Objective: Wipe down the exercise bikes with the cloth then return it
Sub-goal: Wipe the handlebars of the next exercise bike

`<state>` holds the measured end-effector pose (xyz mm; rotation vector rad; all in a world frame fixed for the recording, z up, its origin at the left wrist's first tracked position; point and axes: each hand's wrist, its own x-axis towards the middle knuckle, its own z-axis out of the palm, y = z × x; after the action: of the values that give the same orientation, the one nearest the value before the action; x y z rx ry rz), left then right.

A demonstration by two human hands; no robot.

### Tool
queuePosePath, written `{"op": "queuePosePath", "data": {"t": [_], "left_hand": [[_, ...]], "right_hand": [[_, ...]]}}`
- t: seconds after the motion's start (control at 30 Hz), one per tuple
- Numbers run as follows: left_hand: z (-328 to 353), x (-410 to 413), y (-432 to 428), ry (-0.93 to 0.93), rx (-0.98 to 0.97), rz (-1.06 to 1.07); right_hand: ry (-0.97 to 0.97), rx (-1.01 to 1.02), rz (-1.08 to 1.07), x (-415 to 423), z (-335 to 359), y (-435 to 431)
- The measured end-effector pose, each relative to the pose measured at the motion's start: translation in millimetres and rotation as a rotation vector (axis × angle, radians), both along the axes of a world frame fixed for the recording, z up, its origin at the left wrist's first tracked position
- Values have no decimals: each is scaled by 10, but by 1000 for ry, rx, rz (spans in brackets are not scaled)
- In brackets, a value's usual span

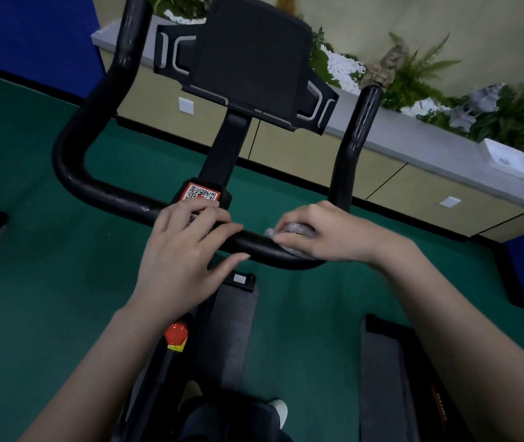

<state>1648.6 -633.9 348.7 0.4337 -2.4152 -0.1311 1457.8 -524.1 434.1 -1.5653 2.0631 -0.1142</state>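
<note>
Two bare forearms (94,371) reach up from the bottom edge toward the exercise bike (222,314), whose black frame runs off beneath the camera. Its handlebar (69,148) sweeps wide, a horn rising at each end of the cross section. The left hand (187,250) lies on the middle of that section, fingers fairly straight and slightly apart over the clamp, thumb stretched out below the bar, gripping nothing. The right hand (324,231) curls over the bar just to the right, fingers clamped on the cloth (299,228), a pale grey wad pressed against the tube with only scraps showing between and under the fingers.

Bunched that small, the cloth is probably light, soft and limp. It should wrap the tube readily, and a palm-over hold that traps it against the bar looks the sensible grip.

Green floor (31,250) spreads all around. A long counter (429,151) with plants (413,74) follows the far wall, well apart from the bike. A neighbouring machine (388,378) sits at lower right. The console holder (251,55) stands on its stem above the bar's centre, and stem and resting left hand would both interrupt a straight sweep. A red knob (176,334) sits low on the frame, and a QR sticker (201,192) peeks out just beyond the left fingertips.
</note>
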Motion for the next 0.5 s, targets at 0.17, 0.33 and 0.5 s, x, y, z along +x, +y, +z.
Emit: {"op": "queuePosePath", "data": {"t": [0.17, 0.33, 0.5], "left_hand": [[-4, 0, -8, 8, -6, 0], [0, -4, -9, 0, -6, 2], [17, -3, 2, -14, -6, 8]], "right_hand": [[83, -41, 74, -26, 62, 57], [348, -194, 64, -12, -12, 273], [258, -248, -12, 78, -102, 286]]}}
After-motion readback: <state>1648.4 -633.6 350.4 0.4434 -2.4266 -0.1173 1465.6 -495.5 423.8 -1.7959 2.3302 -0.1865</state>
